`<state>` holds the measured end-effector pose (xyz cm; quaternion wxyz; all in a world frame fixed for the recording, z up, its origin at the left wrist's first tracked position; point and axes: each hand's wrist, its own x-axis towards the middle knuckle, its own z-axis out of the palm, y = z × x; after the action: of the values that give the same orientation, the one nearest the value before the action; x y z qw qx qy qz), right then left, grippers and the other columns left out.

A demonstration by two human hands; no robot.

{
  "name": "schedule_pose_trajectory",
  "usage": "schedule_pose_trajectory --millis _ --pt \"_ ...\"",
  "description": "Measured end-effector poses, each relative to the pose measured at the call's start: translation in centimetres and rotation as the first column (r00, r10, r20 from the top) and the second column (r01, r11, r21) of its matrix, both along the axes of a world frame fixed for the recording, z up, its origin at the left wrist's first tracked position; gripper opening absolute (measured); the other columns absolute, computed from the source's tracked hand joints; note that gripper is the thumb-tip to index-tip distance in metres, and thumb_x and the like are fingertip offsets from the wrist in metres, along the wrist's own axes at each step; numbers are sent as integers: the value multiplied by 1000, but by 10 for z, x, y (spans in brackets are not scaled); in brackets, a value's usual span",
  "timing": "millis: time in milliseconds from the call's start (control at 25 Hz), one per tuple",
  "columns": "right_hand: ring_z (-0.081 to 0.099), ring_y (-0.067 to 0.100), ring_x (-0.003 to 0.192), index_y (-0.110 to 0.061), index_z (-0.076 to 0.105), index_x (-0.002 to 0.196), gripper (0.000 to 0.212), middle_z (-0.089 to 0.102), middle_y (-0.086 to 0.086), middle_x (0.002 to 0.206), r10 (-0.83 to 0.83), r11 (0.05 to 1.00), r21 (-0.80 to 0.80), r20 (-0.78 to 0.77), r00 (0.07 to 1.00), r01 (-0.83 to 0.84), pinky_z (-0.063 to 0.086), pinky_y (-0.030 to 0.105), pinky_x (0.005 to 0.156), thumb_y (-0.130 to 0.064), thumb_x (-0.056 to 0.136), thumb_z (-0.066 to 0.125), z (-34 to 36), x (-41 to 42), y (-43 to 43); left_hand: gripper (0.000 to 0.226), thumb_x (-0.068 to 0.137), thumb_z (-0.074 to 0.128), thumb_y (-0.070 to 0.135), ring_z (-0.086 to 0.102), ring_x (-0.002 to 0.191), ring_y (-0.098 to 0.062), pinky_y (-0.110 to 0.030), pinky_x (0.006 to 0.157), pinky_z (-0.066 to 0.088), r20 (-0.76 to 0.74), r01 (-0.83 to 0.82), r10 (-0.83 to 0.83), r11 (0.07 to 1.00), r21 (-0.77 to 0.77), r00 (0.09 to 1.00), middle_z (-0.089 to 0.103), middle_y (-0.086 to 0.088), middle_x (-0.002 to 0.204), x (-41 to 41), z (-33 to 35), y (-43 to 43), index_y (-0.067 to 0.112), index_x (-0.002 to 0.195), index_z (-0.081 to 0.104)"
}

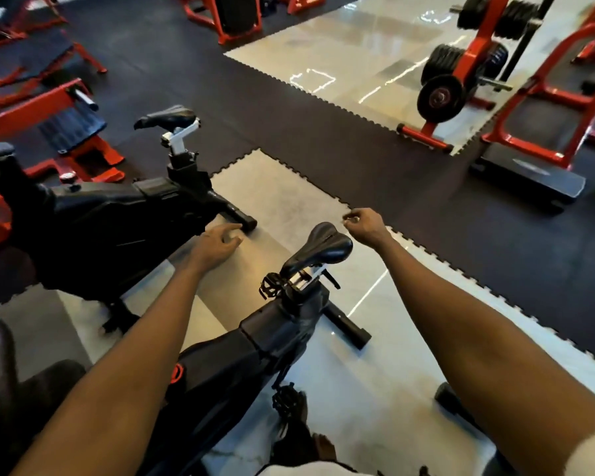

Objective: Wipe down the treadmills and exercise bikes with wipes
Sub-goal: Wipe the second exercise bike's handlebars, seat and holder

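A black exercise bike point(255, 345) stands right below me, its black saddle point(323, 249) pointing away. A second black exercise bike point(117, 218) stands to the left with its own saddle point(169, 118) raised on a white post. My left hand point(217, 243) hovers in the gap between the two bikes, fingers loosely spread and holding nothing. My right hand point(364, 225) hangs just right of the near saddle's rear, apart from it, fingers curled under. No wipe shows in either hand.
The bikes stand on glossy grey tiles point(375, 372) bordered by black rubber matting point(323, 139). Red weight benches point(66, 108) crowd the left. A red plate rack point(461, 73) and a red-framed machine point(547, 132) stand at the right rear.
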<state>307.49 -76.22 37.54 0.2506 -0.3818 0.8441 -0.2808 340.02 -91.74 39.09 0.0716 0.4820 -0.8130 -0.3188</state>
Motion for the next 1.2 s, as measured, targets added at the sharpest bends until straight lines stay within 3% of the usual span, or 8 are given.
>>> schedule_pose_trajectory --millis 240,360,480,640,760,920,1040,1200 --pt "65 30 105 -3 71 117 31 71 15 116 -49 994 99 26 998 46 52 39 93 -19 94 60 -52 0 -27 40 99 61 34 52 131 -27 -36 108 39 5 162 -163 983 92 987 59 -7 141 -49 -65 -19 25 138 61" --pt "65 31 100 -3 72 114 28 71 17 112 -64 989 135 36 997 59 49 33 82 -15 96 54 -77 0 -41 44 97 60 41 55 130 -25 -35 107 40 -1 226 -229 963 149 974 62 -4 139 -68 -95 -26 27 139 60" --pt "65 35 105 -1 71 113 27 69 20 114 -53 984 169 14 999 50 42 27 80 -10 97 51 -97 7 -42 39 98 61 36 63 117 -23 -30 94 46 17 251 -261 941 227 965 68 -3 128 -81 -118 -22 26 136 61" --pt "61 34 106 5 72 106 24 68 21 111 -45 993 108 8 999 43 37 21 80 -1 96 50 -119 16 -50 45 98 61 36 62 119 -23 -32 100 44 83 288 -331 899 329 940 67 -4 130 -87 -146 -16 22 140 57" --pt "59 35 117 -5 68 123 31 62 20 124 -9 991 130 21 1000 6 47 33 94 -13 101 47 -137 20 -62 44 97 62 26 62 120 -23 -24 96 41 53 262 -296 903 340 954 68 -6 130 -91 -156 -15 17 141 58" --pt "55 34 126 -7 60 135 34 52 19 141 98 985 138 36 995 -102 38 32 108 -12 104 45 -147 46 -77 38 95 64 15 67 110 -18 -17 89 42 1 197 -207 931 308 978 72 -4 122 -91 -167 -14 16 133 65" --pt "57 32 124 -10 62 134 39 57 13 140 250 965 89 -49 967 -245 44 38 106 -2 97 51 -153 64 -71 36 95 68 15 66 98 -9 0 77 40 -45 139 -132 925 353 990 70 3 113 -87 -174 -15 13 131 66" --pt "60 32 114 -6 63 129 34 67 16 122 193 981 2 -57 980 -193 46 36 96 -3 97 52 -155 48 -81 33 92 73 29 62 88 1 -4 72 39 -77 41 -10 914 403 997 69 8 103 -77 -185 -16 19 124 70"
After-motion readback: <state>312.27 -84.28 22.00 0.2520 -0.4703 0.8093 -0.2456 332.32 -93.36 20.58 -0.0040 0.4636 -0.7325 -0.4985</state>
